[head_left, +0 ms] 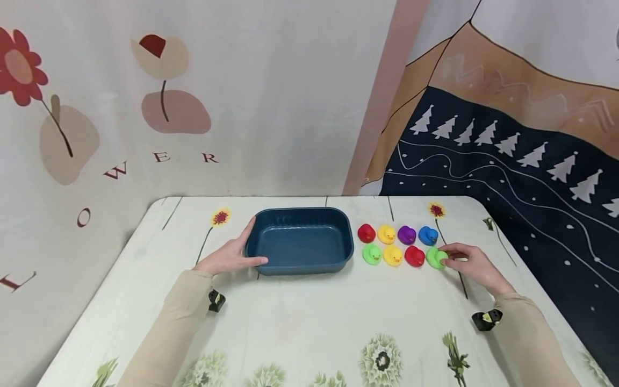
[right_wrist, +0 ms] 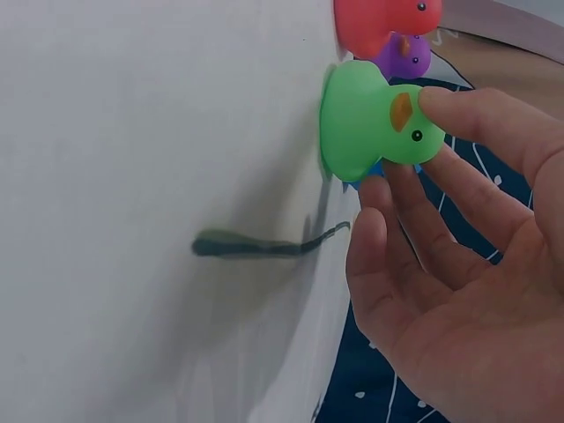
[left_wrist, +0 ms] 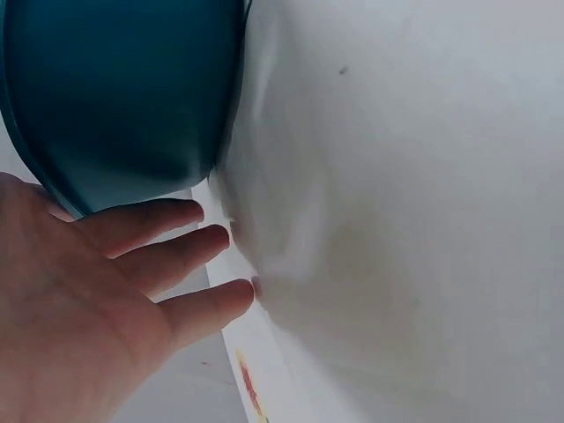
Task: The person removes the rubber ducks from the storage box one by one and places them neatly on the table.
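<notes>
My left hand (head_left: pixel 228 258) rests at the left end of a dark blue rectangular basin (head_left: pixel 300 246), thumb along the front rim and index finger at the back left corner. In the left wrist view its other fingers (left_wrist: pixel 207 313) stretch out straight beside the basin. At the right end of the duck rows, my right hand (head_left: pixel 476 266) pinches a green rubber duck (head_left: pixel 434 259) by its head, between thumb and fingertips. In the right wrist view the duck (right_wrist: pixel 352 123) stands upright on the tablecloth.
Beside the green duck are a red duck (head_left: pixel 414 256), a yellow duck (head_left: pixel 392 255) and another green duck (head_left: pixel 372 254). Behind them stand red (head_left: pixel 366 233), yellow (head_left: pixel 387 234), purple (head_left: pixel 407 235) and blue (head_left: pixel 427 235) ducks. A printed curtain (head_left: pixel 290 107) hangs behind the table.
</notes>
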`<state>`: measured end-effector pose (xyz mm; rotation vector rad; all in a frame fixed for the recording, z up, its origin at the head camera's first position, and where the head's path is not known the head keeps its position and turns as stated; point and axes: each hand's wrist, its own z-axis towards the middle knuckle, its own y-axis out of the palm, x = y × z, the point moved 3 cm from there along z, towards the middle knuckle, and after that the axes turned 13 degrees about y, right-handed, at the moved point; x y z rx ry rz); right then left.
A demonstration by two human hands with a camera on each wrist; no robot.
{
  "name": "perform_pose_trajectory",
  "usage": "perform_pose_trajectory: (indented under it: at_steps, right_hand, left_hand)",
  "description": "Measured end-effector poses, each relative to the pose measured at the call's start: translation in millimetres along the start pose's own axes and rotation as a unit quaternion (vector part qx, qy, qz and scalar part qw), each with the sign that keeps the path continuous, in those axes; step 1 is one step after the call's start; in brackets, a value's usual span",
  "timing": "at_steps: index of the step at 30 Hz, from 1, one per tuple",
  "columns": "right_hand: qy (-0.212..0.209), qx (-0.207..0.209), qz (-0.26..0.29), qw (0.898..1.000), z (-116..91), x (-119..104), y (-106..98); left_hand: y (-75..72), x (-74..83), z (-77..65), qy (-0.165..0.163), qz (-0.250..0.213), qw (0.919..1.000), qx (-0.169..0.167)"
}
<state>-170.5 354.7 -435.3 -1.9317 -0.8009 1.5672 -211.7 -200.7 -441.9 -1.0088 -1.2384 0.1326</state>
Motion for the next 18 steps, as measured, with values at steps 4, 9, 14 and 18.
perform_pose_trajectory:
  at_steps: [4, 9, 14, 18]
  right_hand:
    - [-0.001, -0.006, 0.005, 1.000, 0.2, -0.2, -0.1]
    - [0.002, -0.008, -0.002, 1.000, -3.0, 1.3, -0.4]
    - [0.004, 0.003, -0.034, 0.999, -9.3, 1.3, -3.7]
    - [-0.003, 0.014, -0.065, 0.998, -14.9, 0.3, -8.9]
  left_hand:
    - [-2.8, 1.5, -2.3, 0.013, 0.002, 0.9998, 0.015]
    - [-9.7, 1.0, -5.5, 0.019, 0.008, 0.9991, 0.038]
    - [-18.4, -3.0, -13.4, 0.034, 0.034, 0.9972, 0.058]
    - [-24.3, -10.2, -24.3, 0.023, 0.097, 0.9928, 0.066]
